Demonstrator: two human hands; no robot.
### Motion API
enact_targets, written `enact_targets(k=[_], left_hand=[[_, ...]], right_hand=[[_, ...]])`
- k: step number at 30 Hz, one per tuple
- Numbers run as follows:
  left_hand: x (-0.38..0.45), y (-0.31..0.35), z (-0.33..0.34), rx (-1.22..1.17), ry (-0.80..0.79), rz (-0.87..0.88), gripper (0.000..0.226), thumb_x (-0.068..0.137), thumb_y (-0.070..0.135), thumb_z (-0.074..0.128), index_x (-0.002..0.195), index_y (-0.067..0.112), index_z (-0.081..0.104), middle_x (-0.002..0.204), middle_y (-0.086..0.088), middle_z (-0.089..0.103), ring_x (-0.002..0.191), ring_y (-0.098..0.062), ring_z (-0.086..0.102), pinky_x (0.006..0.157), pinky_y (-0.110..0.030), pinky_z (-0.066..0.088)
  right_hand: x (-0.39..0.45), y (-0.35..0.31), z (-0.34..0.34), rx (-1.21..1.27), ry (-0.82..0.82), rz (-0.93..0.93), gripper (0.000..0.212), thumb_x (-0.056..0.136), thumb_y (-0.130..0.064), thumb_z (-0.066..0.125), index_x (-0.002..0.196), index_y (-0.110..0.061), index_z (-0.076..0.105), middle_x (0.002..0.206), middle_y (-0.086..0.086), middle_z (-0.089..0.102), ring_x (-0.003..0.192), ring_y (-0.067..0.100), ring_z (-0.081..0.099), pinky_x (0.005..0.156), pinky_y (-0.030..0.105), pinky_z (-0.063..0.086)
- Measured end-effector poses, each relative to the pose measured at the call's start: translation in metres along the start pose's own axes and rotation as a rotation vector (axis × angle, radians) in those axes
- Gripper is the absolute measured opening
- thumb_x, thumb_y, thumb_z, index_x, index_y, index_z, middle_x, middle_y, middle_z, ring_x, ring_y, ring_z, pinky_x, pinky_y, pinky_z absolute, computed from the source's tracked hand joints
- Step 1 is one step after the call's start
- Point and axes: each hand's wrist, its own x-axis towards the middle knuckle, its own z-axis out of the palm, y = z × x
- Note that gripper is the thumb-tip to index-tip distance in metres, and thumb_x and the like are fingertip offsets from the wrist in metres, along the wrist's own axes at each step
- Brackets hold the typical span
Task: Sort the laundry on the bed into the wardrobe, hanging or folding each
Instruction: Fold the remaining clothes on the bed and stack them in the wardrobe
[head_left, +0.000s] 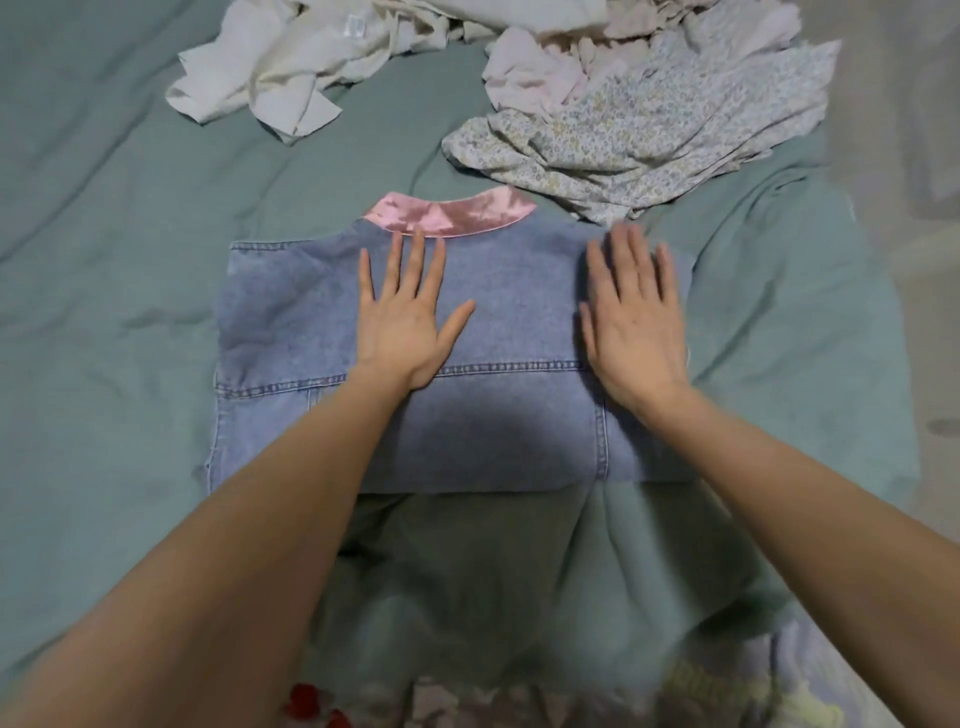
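Bed covered by a wrinkled grey-green sheet (130, 270) | folded blue denim garment with pink satin collar (291, 322) laid flat at its centre | left hand (402, 332) pressed flat on it, fingers straight and spread | right hand (636, 332) likewise, slightly blurred | cream clothes (270, 67) and floral fabric (649, 124) heaped beyond

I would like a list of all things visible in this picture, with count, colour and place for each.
denim garment: one, light blue with a pink satin collar, flat in the middle of the bed.
floral garment: one, pale with small flowers, crumpled at upper right.
pink garment: one, pale pink, crumpled on the floral one.
white garments: a heap, cream, upper left.
bed cover: one, grey-green, under everything.
left hand: one, flat on the denim.
right hand: one, flat on the denim, slightly blurred.
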Motion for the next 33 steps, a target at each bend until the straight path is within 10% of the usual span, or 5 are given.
enact_targets(k=[12,18,25,30,33], left_hand=[[-0.045,-0.100,-0.034,0.077,0.185,-0.143,0.063,0.101,0.044,0.032,0.152,0.010,0.019,0.160,-0.013,0.014,0.148,-0.032,0.007,0.117,-0.052,-0.003],[-0.039,-0.127,-0.038,-0.572,0.269,-0.777,0.058,0.093,0.056,0.047,0.125,0.008,0.054,0.126,-0.016,0.057,0.117,-0.034,0.053,0.093,-0.042,0.040],[-0.043,-0.149,-0.049,-0.677,0.379,-0.500,0.038,0.088,0.048,0.061,0.097,0.011,0.060,0.103,-0.007,0.064,0.101,-0.028,0.054,0.085,-0.038,0.039],[-0.082,-0.135,-0.016,-0.985,0.099,-0.890,0.060,0.090,0.058,0.052,0.121,0.007,0.048,0.125,-0.014,0.055,0.116,-0.032,0.052,0.097,-0.039,0.040],[-0.106,-0.133,-0.007,-1.084,0.009,-0.936,0.050,0.093,0.057,0.047,0.086,0.008,0.054,0.095,-0.020,0.062,0.096,-0.035,0.058,0.078,-0.036,0.041]], right_hand=[[-0.013,-0.185,0.019,0.272,-0.225,-0.011,0.060,0.100,-0.044,0.024,0.153,-0.017,0.017,0.160,0.012,0.007,0.148,0.027,0.002,0.120,0.044,-0.004],[-0.014,-0.204,0.026,0.228,-0.226,0.116,0.061,0.099,-0.048,0.018,0.154,-0.022,0.013,0.161,0.008,0.001,0.148,0.024,-0.004,0.120,0.042,-0.006],[-0.013,-0.226,0.031,0.199,-0.206,0.221,0.068,0.096,-0.059,0.014,0.154,-0.025,0.003,0.161,0.007,-0.003,0.148,0.027,-0.007,0.119,0.046,-0.006],[-0.013,-0.225,0.031,0.174,-0.234,0.214,0.072,0.093,-0.060,0.007,0.154,-0.023,0.004,0.161,0.008,-0.004,0.148,0.026,-0.008,0.119,0.043,-0.007],[-0.021,-0.223,0.021,0.351,-0.130,0.209,0.065,0.098,-0.050,0.022,0.154,-0.017,0.014,0.161,0.009,0.005,0.148,0.023,0.000,0.120,0.035,-0.002]])
